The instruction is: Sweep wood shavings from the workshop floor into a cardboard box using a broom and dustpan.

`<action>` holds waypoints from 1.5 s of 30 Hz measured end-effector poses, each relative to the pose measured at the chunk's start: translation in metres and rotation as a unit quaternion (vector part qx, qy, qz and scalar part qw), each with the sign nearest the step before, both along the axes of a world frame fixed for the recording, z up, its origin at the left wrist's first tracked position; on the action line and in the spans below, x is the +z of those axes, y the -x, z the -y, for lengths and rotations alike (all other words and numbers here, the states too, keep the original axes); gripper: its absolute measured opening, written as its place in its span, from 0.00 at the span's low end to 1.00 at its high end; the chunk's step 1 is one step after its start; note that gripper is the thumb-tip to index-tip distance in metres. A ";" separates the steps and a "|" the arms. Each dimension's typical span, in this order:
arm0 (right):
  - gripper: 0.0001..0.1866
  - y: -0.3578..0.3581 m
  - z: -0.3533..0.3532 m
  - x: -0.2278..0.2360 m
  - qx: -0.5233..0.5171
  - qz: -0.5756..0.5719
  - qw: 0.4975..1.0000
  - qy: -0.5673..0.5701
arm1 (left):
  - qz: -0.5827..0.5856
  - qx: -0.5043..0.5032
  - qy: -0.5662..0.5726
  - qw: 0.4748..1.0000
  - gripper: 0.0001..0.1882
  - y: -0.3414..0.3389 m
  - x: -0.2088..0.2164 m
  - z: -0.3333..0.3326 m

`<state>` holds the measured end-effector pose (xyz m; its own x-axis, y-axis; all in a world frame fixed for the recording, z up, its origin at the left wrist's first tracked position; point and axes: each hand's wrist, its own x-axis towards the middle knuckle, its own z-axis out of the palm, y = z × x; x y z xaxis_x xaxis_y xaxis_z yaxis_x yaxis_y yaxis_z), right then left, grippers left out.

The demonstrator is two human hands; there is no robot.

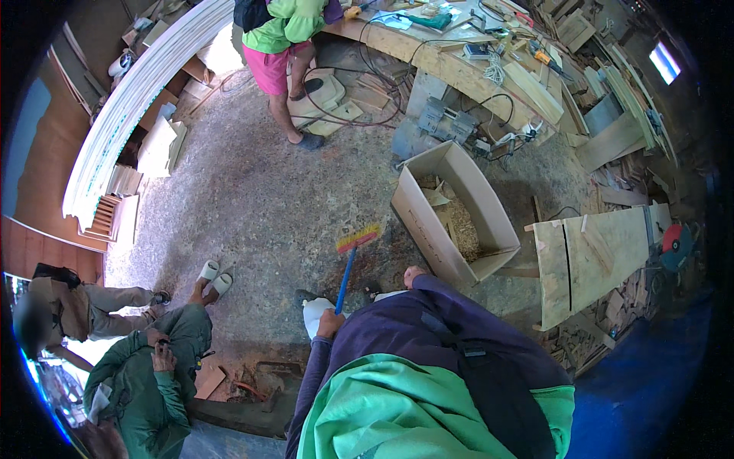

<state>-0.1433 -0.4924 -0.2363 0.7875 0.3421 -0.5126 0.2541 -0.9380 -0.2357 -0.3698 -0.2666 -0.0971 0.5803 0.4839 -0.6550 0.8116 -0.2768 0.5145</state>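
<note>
My left hand (331,323) is wrapped round the blue handle of a small broom (349,268). The broom's yellow-and-red bristle head (358,238) is at the far end of the handle, over the stained floor. In front of my body on the right, my right hand (414,276) is closed with its fingers curled, and nothing shows in it. Close beside that hand stands an open cardboard box (424,229). Wood shavings (457,222) and a few pale wood scraps lie inside the box.
A machine (443,122) stands beyond the box, beside a cluttered workbench (382,38). Hoses (382,118) loop over the floor near a person in pink shorts (269,73). A plywood panel (592,256) is at right. Two people, one in green (145,390), are at left.
</note>
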 end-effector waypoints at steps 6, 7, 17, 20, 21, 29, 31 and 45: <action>0.05 -0.001 0.003 -0.007 0.007 -0.073 0.997 0.015 | -0.014 -0.023 0.028 0.999 0.16 -0.002 0.002 -0.003; 0.05 0.000 0.002 -0.005 -0.010 -0.048 0.999 0.017 | -0.015 -0.022 0.028 0.999 0.16 0.000 0.000 -0.003; 0.06 0.000 -0.006 0.033 -0.007 -0.072 0.997 0.003 | -0.013 -0.053 0.002 0.999 0.16 -0.001 -0.011 -0.007; 0.06 0.000 -0.010 0.040 -0.039 -0.080 0.996 0.011 | -0.011 -0.049 0.015 0.999 0.16 -0.003 -0.010 -0.008; 0.06 -0.002 -0.010 0.042 -0.038 -0.084 0.996 -0.008 | 0.000 -0.058 0.018 0.998 0.16 -0.003 -0.012 -0.009; 0.06 -0.001 -0.010 0.046 -0.014 -0.074 0.997 0.000 | 0.005 -0.036 0.017 0.999 0.16 0.004 -0.035 -0.009; 0.05 -0.001 -0.009 0.045 0.005 -0.082 0.997 -0.011 | -0.036 -0.036 0.036 0.998 0.16 0.005 -0.036 -0.009; 0.05 -0.004 -0.004 0.035 0.066 -0.087 0.994 -0.015 | -0.012 -0.019 0.035 0.999 0.21 -0.002 0.001 -0.002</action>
<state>-0.1393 -0.4882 -0.2011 0.6355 0.4542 -0.6243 0.3274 -0.8909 -0.3148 -0.3675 -0.2647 -0.0959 0.5812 0.4144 -0.7003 0.8134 -0.2710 0.5147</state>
